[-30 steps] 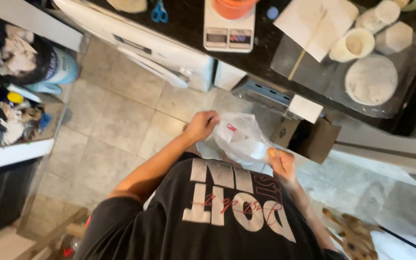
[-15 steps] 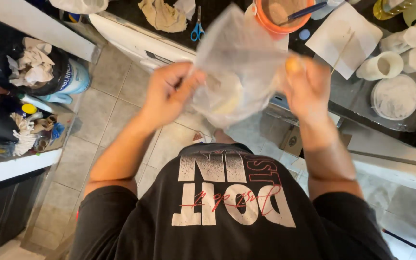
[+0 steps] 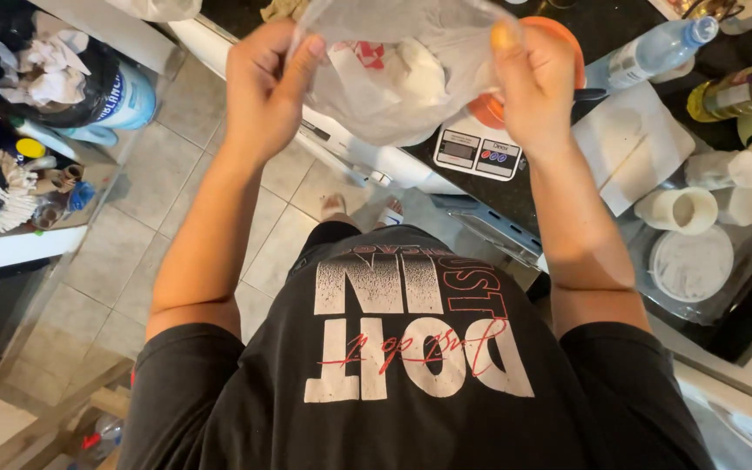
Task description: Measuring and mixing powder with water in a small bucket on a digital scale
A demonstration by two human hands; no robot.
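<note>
The head camera looked straight down the person's black printed T-shirt (image 3: pixel 402 348) to a floor of pale grey tiles (image 3: pixel 132 226) and a dark countertop (image 3: pixel 602 35) running along the upper right. Both arms were raised in front of the chest. The left hand (image 3: pixel 263 83) pinched one edge of a translucent plastic bag (image 3: pixel 402 74) between thumb and fingers, and the right hand (image 3: pixel 537 78) gripped the opposite edge the same way, so the bag hung stretched between them, above the counter's edge. Something white sat inside the bag, too blurred through the plastic to identify.

Just beneath the bag, on the counter, lay a white digital kitchen scale (image 3: pixel 480 152) with an orange bowl (image 3: pixel 567 52) on it, largely hidden by the right hand. To the right of the scale were folded white paper towels (image 3: pixel 633 148), a clear plastic water bottle (image 3: pixel 646 52) lying tilted, a white cup (image 3: pixel 681 209) and a round white lid or dish (image 3: pixel 694 261) resting in a clear tray. White cabinet fronts (image 3: pixel 350 152) ran below the counter. At the far left, a shelf (image 3: pixel 10 244) held crumpled white paper, a blue-labelled tub (image 3: pixel 128 96) and a clutter of small items.
</note>
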